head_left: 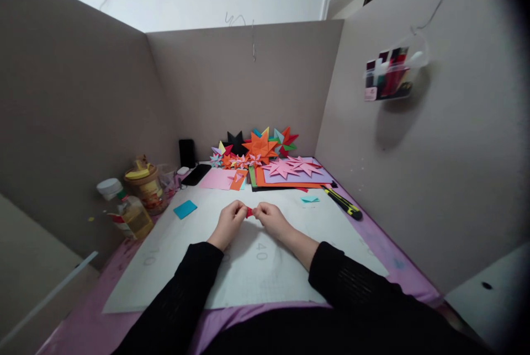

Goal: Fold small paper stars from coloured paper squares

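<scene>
White paper (pixel 285 289) is lying on pink cloth (pixel 397 261). Over it, I am watching the left hand (pixel 230 221) and right hand (pixel 272 219) pinching a small red paper (pixel 249 212) between them, fingertips closed on either end. Blue card (pixel 185 209) is lying leftward, a cutter (pixel 343 203) rightward; farther back, folded stars (pixel 260 148) are standing before a grey panel (pixel 285 79).

Room rightward over white mat (pixel 343 242); cutter (pixel 343 203) obstructs edge.
</scene>
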{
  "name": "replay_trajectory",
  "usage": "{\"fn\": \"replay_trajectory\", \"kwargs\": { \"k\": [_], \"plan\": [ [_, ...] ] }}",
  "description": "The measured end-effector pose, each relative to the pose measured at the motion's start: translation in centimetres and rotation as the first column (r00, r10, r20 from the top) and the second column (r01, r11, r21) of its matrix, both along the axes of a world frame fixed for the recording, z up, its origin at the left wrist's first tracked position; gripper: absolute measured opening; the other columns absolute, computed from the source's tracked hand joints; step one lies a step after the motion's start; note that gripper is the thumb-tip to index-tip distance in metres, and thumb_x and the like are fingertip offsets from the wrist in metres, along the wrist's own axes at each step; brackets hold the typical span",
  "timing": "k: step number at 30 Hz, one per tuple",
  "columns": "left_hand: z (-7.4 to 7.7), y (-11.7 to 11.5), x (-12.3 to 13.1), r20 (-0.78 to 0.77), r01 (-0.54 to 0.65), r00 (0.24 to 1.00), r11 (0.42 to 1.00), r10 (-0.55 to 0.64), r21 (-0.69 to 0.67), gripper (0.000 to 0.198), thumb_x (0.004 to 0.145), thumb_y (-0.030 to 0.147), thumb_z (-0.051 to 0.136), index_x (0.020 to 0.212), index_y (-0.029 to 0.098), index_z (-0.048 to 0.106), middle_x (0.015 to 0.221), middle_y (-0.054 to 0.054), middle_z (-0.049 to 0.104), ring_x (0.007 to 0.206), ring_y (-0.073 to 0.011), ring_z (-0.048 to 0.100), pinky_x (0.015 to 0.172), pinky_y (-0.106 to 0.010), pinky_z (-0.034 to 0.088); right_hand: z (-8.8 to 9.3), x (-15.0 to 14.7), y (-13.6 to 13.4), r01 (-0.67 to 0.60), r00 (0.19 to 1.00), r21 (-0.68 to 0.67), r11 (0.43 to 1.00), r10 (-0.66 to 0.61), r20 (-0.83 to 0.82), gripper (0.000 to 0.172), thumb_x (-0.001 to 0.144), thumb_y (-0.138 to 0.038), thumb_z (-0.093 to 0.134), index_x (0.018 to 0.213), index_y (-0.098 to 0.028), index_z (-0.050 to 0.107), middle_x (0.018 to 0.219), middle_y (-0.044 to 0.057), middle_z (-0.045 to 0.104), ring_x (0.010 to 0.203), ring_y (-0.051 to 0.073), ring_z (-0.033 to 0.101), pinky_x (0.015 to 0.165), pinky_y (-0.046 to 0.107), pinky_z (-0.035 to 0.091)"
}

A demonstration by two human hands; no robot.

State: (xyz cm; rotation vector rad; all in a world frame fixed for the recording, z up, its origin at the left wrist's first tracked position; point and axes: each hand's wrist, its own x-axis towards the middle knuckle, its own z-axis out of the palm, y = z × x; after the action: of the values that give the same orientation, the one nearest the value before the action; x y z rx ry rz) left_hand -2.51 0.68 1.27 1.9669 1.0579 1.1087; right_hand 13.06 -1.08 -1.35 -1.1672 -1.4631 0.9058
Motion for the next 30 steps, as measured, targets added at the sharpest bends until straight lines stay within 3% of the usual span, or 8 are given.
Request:
{"fn": "replay_trajectory", "kwargs": {
  "k": [4, 6, 10, 13, 17, 21, 25, 30],
  "plan": [
    [0.2, 0.5, -0.7, 0.038, -0.063, 0.997, 0.998, 0.064, -0.025, 0.022, 0.08, 0.032, 0.043, 0.067, 0.016, 0.051, 0.059, 0.003, 0.049, 0.057, -0.0107, 0.044, 0.054, -0.022, 0.034, 0.2, 1.0, 0.3, 0.083, 0.993, -0.054, 0.995, -0.087, -0.076, 0.032, 0.075, -0.04, 0.053, 0.054, -0.019, 0.04, 0.043, -0.007, 0.036, 0.042, 0.008, 0.029, 0.044, 0.022, 0.025],
    [0.2, 0.7, -0.8, 0.035, -0.062, 0.997, 0.997, 0.063, -0.044, 0.024, 0.08, 0.035, 0.044, 0.068, 0.016, 0.053, 0.059, 0.002, 0.05, 0.056, -0.0109, 0.044, 0.054, -0.022, 0.034, 0.4, 1.2, 0.4, 0.117, 0.987, -0.021, 0.993, -0.119, -0.104, 0.031, 0.075, -0.041, 0.053, 0.056, -0.018, 0.043, 0.046, -0.006, 0.039, 0.044, 0.008, 0.033, 0.045, 0.022, 0.027],
    [-0.3, 0.7, -0.6, -0.017, 0.094, 0.995, 0.994, -0.096, -0.062, 0.025, 0.08, 0.033, 0.044, 0.073, 0.014, 0.058, 0.067, -0.001, 0.058, 0.061, -0.0124, 0.05, 0.058, -0.023, 0.038, 0.6, 0.3, 0.3, 0.002, 0.988, 0.057, 0.998, 0.007, -0.152, 0.021, 0.073, -0.035, 0.058, 0.083, -0.017, 0.054, 0.065, -0.002, 0.055, 0.059, 0.011, 0.05, 0.056, 0.023, 0.038],
    [-0.8, 0.6, -0.3, -0.029, 0.149, 0.988, 0.986, -0.151, -0.068, 0.019, 0.081, 0.028, 0.044, 0.082, 0.016, 0.057, 0.07, -0.001, 0.06, 0.062, -0.0123, 0.053, 0.059, -0.023, 0.04, 0.3, -0.4, 0.2, -0.036, 0.989, 0.026, 0.999, 0.039, -0.141, 0.02, 0.071, -0.029, 0.059, 0.087, -0.017, 0.054, 0.064, -0.003, 0.055, 0.06, 0.012, 0.052, 0.059, 0.024, 0.04],
    [-0.9, 0.6, -0.3, -0.005, 0.093, 0.996, 0.995, -0.093, -0.048, 0.015, 0.079, 0.022, 0.044, 0.093, 0.019, 0.048, 0.061, 0.004, 0.055, 0.057, -0.0111, 0.054, 0.059, -0.023, 0.041, -0.1, -0.5, 0.2, -0.044, 0.981, -0.023, 0.999, 0.039, -0.191, 0.02, 0.068, -0.023, 0.058, 0.086, -0.018, 0.051, 0.056, -0.006, 0.051, 0.051, 0.009, 0.047, 0.051, 0.021, 0.037],
    [-0.7, 0.8, -0.5, 0.014, 0.019, 1.0, 0.999, -0.019, -0.036, 0.017, 0.079, 0.025, 0.045, 0.094, 0.02, 0.046, 0.065, 0.003, 0.057, 0.058, -0.011, 0.055, 0.058, -0.023, 0.042, -0.2, -0.3, 0.3, -0.089, 0.966, -0.069, 0.994, 0.07, -0.247, 0.026, 0.064, -0.022, 0.06, 0.088, -0.019, 0.049, 0.051, -0.009, 0.048, 0.045, 0.008, 0.044, 0.047, 0.02, 0.035],
    [-0.9, 1.1, -0.4, 0.136, -0.097, 0.985, 0.992, 0.107, -0.077, 0.024, 0.079, 0.031, 0.045, 0.1, 0.019, 0.045, 0.074, -0.001, 0.059, 0.062, -0.0119, 0.056, 0.053, -0.022, 0.042, -0.1, -0.3, 0.4, 0.0, 0.957, -0.065, 0.998, -0.019, -0.29, 0.027, 0.064, -0.024, 0.061, 0.087, -0.02, 0.047, 0.05, -0.009, 0.049, 0.045, 0.009, 0.044, 0.046, 0.02, 0.035],
    [-1.3, 0.7, 0.4, 0.025, 0.022, 1.0, 0.982, -0.018, -0.188, 0.026, 0.078, 0.039, 0.047, 0.073, 0.015, 0.054, 0.063, -0.001, 0.055, 0.055, -0.012, 0.051, 0.047, -0.021, 0.037, 0.1, -0.4, 0.1, 0.021, 0.952, -0.041, 0.999, -0.032, -0.305, 0.027, 0.065, -0.024, 0.061, 0.086, -0.02, 0.046, 0.052, -0.008, 0.052, 0.048, 0.009, 0.047, 0.05, 0.021, 0.036]
  ]
}}
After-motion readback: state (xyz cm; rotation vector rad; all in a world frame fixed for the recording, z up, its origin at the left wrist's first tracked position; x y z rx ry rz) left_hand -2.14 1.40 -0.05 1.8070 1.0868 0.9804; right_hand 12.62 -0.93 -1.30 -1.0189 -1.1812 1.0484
